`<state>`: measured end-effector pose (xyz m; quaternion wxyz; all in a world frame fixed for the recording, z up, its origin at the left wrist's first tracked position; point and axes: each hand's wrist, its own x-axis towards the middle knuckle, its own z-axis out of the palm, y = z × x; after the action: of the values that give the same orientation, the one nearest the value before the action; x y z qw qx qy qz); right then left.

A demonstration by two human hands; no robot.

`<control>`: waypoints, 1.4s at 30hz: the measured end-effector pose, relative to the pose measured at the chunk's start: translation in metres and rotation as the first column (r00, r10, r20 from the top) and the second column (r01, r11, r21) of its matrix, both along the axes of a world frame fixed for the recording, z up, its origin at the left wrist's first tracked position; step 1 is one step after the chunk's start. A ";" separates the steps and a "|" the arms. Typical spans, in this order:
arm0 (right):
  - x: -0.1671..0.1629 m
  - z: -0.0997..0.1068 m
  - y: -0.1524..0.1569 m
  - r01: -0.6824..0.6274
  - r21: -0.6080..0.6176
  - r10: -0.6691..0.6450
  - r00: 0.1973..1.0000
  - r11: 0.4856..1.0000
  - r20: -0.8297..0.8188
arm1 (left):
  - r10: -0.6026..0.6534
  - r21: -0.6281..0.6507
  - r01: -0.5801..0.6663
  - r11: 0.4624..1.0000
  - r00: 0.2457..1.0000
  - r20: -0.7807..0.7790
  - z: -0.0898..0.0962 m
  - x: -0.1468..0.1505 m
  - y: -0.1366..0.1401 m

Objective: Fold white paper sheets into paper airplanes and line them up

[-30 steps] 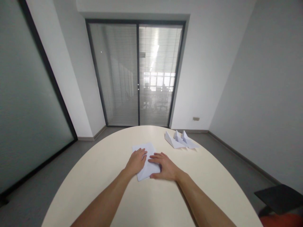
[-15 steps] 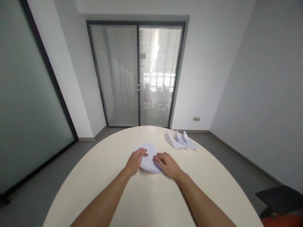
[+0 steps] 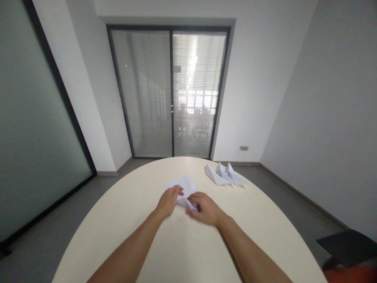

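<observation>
A sheet of white paper point(image 3: 183, 184) lies on the cream tabletop, partly folded, its near edge raised. My left hand point(image 3: 171, 198) rests on the sheet's left side with its fingers stretched over the paper. On the near right edge, my right hand point(image 3: 204, 207) has its thumb and fingers closed around the folded flap. Part of that flap is hidden under the right fingers. Beyond my right hand stand several folded white paper shapes with pointed tips point(image 3: 218, 176), close together near the table's far right edge.
The round table point(image 3: 123, 232) reaches to both sides of my arms. At the lower right is a black chair-like surface point(image 3: 349, 245) with something red below it. A glass door with blinds point(image 3: 194, 94) is behind the table.
My right hand has shifted slightly left and its thumb now sits under the paper's near edge, lifting it into a fold. My left hand has barely moved.
</observation>
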<state>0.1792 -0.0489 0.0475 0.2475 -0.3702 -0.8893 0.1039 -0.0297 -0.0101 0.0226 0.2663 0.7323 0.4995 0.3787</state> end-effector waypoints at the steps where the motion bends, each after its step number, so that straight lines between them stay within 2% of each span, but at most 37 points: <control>1: 0.001 0.000 0.001 0.041 0.006 -0.041 0.999 0.999 0.019 | 0.007 -0.010 -0.007 1.000 1.000 0.005 0.000 0.000 0.000; 4: 0.004 -0.001 0.005 0.193 0.045 -0.196 0.979 0.980 0.060 | 0.006 0.005 -0.006 1.000 1.000 -0.019 0.001 0.000 -0.002; 8: 0.007 -0.006 0.011 0.377 0.070 -0.381 0.923 0.924 0.061 | 0.001 0.075 0.006 0.997 0.996 -0.090 -0.001 0.002 -0.004; 13: 0.007 -0.012 0.014 0.490 0.067 -0.493 0.869 0.869 0.038 | -0.014 0.091 0.030 0.995 0.986 -0.166 -0.005 0.002 -0.005; 16: 0.009 -0.014 0.015 0.502 0.018 -0.501 0.865 0.865 -0.010 | -0.038 0.117 0.065 0.991 0.976 -0.215 -0.006 0.002 -0.006; 18: 0.009 -0.015 0.016 0.473 0.018 -0.471 0.880 0.881 -0.052 | -0.056 0.158 0.099 0.983 0.966 -0.254 -0.008 0.002 -0.006; 23: 0.004 -0.011 0.012 0.274 0.081 -0.271 0.962 0.958 -0.047 | -0.046 0.194 0.115 0.974 0.942 -0.332 -0.008 0.003 -0.006; 27: 0.001 -0.010 0.009 0.185 0.055 -0.185 0.983 0.981 0.001 | -0.075 0.217 0.159 0.963 0.933 -0.352 -0.002 0.006 -0.010; 32: 0.007 -0.011 0.013 0.266 0.057 -0.266 0.964 0.962 -0.001 | -0.126 0.218 0.221 0.951 0.917 -0.377 0.006 0.010 -0.016; 37: 0.011 -0.012 0.016 0.397 0.063 -0.398 0.917 0.915 0.000 | -0.144 0.249 0.271 0.930 0.890 -0.433 0.013 0.014 -0.023; 42: 0.012 -0.015 0.017 0.433 0.026 -0.433 0.902 0.901 0.000 | -0.251 0.241 0.408 0.881 0.832 -0.494 0.018 0.018 -0.029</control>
<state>0.1917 -0.0314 0.0324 0.2664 -0.5555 -0.7870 0.0341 -0.0119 -0.0387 0.0411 0.0769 0.9098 0.3392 0.2264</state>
